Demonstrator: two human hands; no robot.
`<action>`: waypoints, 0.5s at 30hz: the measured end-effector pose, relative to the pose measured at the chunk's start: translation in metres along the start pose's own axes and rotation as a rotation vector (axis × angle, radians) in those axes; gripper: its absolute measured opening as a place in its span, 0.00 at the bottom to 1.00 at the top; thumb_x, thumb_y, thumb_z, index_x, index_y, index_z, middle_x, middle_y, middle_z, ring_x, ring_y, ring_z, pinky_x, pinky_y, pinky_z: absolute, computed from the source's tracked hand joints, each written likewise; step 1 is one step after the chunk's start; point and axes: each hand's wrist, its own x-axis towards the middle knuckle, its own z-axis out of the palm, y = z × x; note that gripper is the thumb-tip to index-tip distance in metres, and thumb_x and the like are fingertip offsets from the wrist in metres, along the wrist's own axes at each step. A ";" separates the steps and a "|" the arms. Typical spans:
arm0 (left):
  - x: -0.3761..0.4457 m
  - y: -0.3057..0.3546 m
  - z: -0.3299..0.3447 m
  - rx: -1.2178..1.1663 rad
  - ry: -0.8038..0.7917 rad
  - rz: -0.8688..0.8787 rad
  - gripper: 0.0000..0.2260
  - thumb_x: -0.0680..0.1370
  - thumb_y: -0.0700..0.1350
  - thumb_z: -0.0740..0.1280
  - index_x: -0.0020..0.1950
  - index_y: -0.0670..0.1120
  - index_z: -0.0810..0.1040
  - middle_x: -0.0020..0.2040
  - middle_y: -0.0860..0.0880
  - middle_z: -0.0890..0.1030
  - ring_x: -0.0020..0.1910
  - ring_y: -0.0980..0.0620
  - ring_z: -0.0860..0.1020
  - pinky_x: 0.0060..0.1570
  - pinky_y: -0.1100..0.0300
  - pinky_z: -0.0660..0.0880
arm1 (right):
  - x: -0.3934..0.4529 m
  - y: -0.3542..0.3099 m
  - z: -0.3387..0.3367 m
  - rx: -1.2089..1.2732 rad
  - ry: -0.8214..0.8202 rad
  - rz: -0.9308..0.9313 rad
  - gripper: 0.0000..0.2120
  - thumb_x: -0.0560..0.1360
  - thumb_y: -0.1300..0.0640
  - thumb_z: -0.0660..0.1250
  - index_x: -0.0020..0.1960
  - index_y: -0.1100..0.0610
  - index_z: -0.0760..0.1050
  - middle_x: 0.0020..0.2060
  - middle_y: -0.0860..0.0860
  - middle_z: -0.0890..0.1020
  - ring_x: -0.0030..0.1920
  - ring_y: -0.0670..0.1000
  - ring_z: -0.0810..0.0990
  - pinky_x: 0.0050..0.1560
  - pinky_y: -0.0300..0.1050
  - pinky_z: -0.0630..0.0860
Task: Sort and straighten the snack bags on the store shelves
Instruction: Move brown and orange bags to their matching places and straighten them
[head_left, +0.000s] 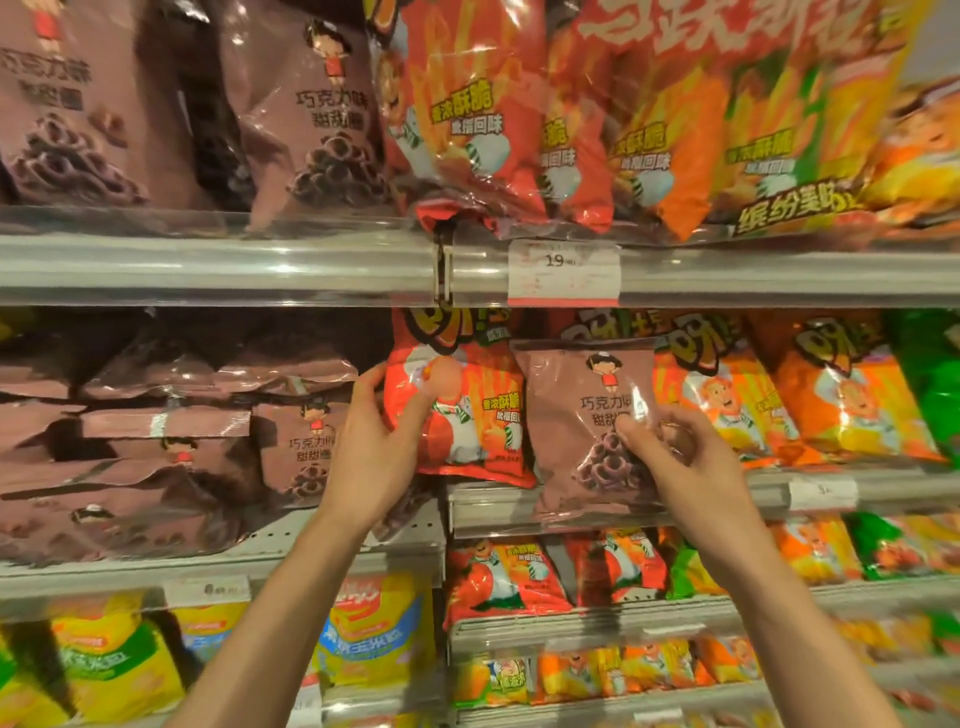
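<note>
On the middle shelf, my left hand (382, 441) grips the left edge of a red snack bag (483, 415), thumb on its front. Right beside it, my right hand (670, 447) holds a small brown chocolate-ring bag (576, 415) upright among red and orange bags. This brown bag stands in front of the orange bags (727, 400), its bottom resting at the shelf rail (769, 499). More brown chocolate-ring bags (171, 441) lie piled and tilted on the left half of the same shelf. One brown bag (301, 441) stands upright just left of my left hand.
The upper shelf carries large brown bags (311, 114) on the left and big red and orange multipacks (649, 114) on the right, overhanging a price tag (563, 273). Lower shelves hold yellow bags (114, 660), small red bags (498, 577), orange and green bags (924, 379).
</note>
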 end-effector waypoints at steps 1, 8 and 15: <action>0.001 0.000 0.005 -0.009 0.007 -0.006 0.34 0.74 0.71 0.66 0.74 0.55 0.67 0.60 0.54 0.81 0.56 0.54 0.83 0.59 0.46 0.80 | 0.000 0.000 -0.001 0.002 -0.002 0.001 0.23 0.73 0.42 0.74 0.64 0.47 0.74 0.53 0.49 0.85 0.48 0.47 0.87 0.53 0.49 0.83; -0.009 -0.012 0.033 -0.038 -0.012 0.014 0.25 0.77 0.64 0.67 0.70 0.57 0.66 0.62 0.54 0.80 0.59 0.55 0.81 0.60 0.47 0.80 | 0.001 0.001 -0.005 0.008 -0.015 0.013 0.24 0.73 0.41 0.74 0.65 0.45 0.72 0.55 0.45 0.82 0.51 0.45 0.86 0.52 0.44 0.82; -0.012 -0.025 0.037 0.075 -0.072 0.086 0.28 0.77 0.68 0.65 0.74 0.58 0.68 0.67 0.55 0.76 0.68 0.55 0.74 0.68 0.47 0.74 | -0.005 -0.001 -0.002 0.008 0.013 0.012 0.22 0.75 0.44 0.73 0.65 0.48 0.73 0.51 0.37 0.78 0.54 0.44 0.82 0.53 0.43 0.78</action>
